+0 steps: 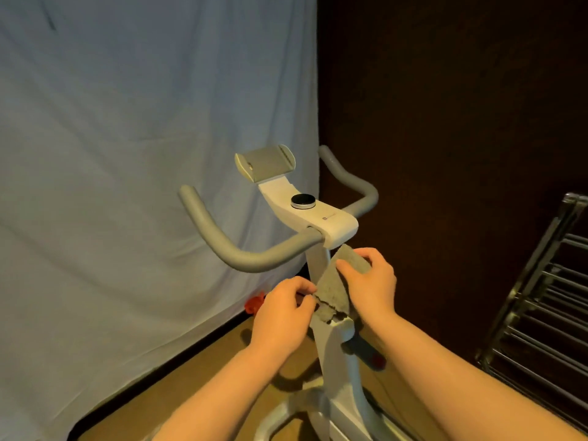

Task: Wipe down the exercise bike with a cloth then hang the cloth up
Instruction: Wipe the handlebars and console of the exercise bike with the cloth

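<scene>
Just in front of the bike's white stem, both hands are on the grey cloth: the left hand pinches its lower frayed edge, and the right hand curls round its upper part, holding it up against the stem of the exercise bike, below the handlebar clamp. I'd say the cloth is being bunched or refolded for a pass. With a grip this light on a ragged edge, a corner could slip free and drop to the floor, or a loose thread could snag by the red knob lower down. Further back, the grey handlebar, the black dial and the device holder look untouched. A small logo is printed beside the dial, too faint to read. The metal drying rack at the right seems the likely hanging place.
</scene>
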The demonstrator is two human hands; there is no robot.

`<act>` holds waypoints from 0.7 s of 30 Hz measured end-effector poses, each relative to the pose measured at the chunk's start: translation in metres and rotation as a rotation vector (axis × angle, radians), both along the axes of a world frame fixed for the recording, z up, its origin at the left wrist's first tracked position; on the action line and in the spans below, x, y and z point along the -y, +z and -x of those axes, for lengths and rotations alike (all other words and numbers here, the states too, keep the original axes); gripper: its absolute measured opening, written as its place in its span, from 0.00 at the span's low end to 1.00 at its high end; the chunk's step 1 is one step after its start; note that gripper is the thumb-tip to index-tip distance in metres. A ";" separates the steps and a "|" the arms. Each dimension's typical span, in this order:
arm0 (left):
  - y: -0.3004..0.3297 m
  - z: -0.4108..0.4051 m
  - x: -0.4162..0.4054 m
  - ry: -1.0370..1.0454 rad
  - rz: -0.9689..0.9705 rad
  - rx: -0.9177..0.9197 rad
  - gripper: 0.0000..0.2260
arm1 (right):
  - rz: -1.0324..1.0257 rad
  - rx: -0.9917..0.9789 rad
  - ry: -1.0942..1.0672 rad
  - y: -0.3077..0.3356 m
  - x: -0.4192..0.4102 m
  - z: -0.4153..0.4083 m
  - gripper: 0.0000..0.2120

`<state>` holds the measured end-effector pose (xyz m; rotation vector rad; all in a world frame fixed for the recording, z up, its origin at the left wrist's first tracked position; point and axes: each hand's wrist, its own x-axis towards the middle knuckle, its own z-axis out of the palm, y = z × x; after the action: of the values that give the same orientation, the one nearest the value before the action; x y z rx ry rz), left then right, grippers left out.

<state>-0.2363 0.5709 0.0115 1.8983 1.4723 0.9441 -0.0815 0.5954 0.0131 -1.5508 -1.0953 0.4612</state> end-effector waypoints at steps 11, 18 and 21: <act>0.025 0.075 -0.059 -0.245 -0.121 -0.161 0.07 | -0.114 0.244 -0.012 0.006 -0.061 0.094 0.21; 0.028 0.091 -0.074 -0.422 -0.220 -0.114 0.08 | 0.008 0.386 -0.127 0.013 -0.069 0.083 0.21; 0.024 0.089 -0.069 -0.462 -0.178 -0.049 0.07 | 0.082 0.504 -0.043 0.009 -0.062 0.085 0.27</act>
<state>-0.3254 0.6398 0.0357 2.2692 0.9291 0.8302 -0.1670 0.6577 0.0223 -1.8131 -1.4328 0.0815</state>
